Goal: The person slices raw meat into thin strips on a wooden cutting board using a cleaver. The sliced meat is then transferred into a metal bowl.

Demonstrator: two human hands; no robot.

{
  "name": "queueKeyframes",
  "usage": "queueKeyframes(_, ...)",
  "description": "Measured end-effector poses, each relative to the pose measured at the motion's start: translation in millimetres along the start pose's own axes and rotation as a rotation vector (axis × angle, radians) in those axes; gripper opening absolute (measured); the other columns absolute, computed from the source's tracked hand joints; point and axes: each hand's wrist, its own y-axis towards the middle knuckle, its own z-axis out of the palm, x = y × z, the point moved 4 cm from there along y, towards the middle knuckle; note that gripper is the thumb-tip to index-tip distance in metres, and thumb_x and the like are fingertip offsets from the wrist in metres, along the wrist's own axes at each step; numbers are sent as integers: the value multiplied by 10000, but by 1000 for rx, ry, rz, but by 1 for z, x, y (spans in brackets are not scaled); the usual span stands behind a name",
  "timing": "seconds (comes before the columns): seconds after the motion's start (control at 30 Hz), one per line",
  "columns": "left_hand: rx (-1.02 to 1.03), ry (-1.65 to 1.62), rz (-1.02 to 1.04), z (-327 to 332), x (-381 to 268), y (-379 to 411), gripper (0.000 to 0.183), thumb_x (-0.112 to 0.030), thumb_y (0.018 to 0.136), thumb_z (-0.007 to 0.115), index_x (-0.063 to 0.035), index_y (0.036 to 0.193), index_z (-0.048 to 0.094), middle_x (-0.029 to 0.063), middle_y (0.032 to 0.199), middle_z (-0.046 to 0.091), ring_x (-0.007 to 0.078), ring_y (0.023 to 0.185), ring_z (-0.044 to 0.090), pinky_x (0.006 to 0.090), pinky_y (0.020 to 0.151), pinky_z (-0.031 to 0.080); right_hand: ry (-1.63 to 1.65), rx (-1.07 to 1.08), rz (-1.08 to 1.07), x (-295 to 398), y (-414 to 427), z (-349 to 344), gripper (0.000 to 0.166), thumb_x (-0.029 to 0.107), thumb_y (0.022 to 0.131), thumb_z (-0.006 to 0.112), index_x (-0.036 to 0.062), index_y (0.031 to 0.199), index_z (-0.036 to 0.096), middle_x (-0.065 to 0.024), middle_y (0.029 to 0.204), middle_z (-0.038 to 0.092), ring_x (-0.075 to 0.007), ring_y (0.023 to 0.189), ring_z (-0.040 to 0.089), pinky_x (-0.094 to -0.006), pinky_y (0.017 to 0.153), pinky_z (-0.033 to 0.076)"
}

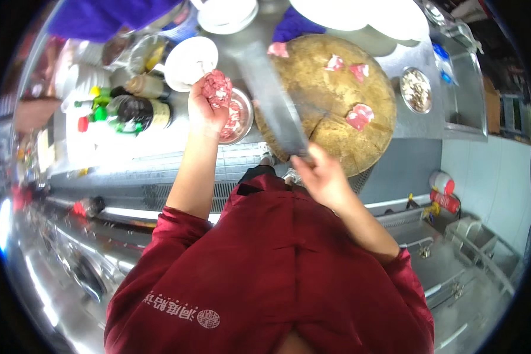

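Observation:
My left hand (208, 108) cups a heap of sliced raw meat (217, 88), held over the edge of a round bowl (243, 126) that also has raw meat in it. A white bowl (191, 62) sits just beyond that hand. In my right hand (321, 177) is the handle of a large cleaver (272, 95), whose blade is blurred and lies across the left side of a round wooden chopping block (336, 97). Several raw meat pieces (359, 117) lie on the block, and another lies at its far left edge.
Sauce bottles (137, 114) and stacked white dishes (82, 82) stand at the left. A metal dish of sliced food (416, 90) sits right of the block, near a steel sink (464, 88). Large white plates (363, 15) and purple cloths (294, 26) are at the far side.

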Motion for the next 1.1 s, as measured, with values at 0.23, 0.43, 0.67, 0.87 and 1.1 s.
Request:
queueKeyframes(0.23, 30, 380, 588, -29, -59, -48, 216, -217, 1067, 557, -46, 1166, 644, 98, 1183, 691, 197, 1127, 643, 376, 1014, 501, 48, -190, 259, -44, -64, -93, 77, 55, 1017, 643, 26, 1087, 629, 23, 671, 578, -51, 566, 525, -250, 510, 423)
queueKeyframes(0.43, 82, 1414, 579, -82, 3, -29, 318, -275, 1047, 603, -24, 1224, 685, 121, 1361, 653, 216, 1310, 565, 349, 1111, 435, 138, -337, 343, -85, -116, -127, 50, 64, 1021, 633, 21, 1022, 606, 3, 655, 555, -74, 547, 525, -259, 510, 424)
queueKeyframes(0.67, 6, 620, 332, -6, -77, -23, 564, -428, 1128, 385, 72, 1193, 636, 221, 1268, 690, 308, 1118, 684, 421, 1045, 511, 91, -490, 395, -107, -138, -150, 61, 86, 1030, 628, 32, 1035, 600, 9, 662, 553, -75, 547, 514, -256, 502, 402)
queueKeyframes(0.87, 247, 1000, 224, 49, -30, 4, 466, -239, 1048, 561, -13, 1454, 528, 145, 1335, 666, 261, 1066, 674, 388, 1003, 532, 124, -594, 361, -116, -116, -130, 113, 138, 1057, 621, 50, 1124, 594, 21, 667, 545, -82, 574, 514, -252, 546, 410)
queueKeyframes(1.1, 668, 1850, 559, 85, 55, 86, 717, -229, 890, 736, -84, 1531, 450, 222, 1463, 557, 376, 1274, 605, 418, 1071, 500, 150, -615, 438, -95, -98, -92, 90, 156, 1059, 617, 68, 1064, 600, 31, 643, 539, -73, 552, 501, -248, 530, 405)
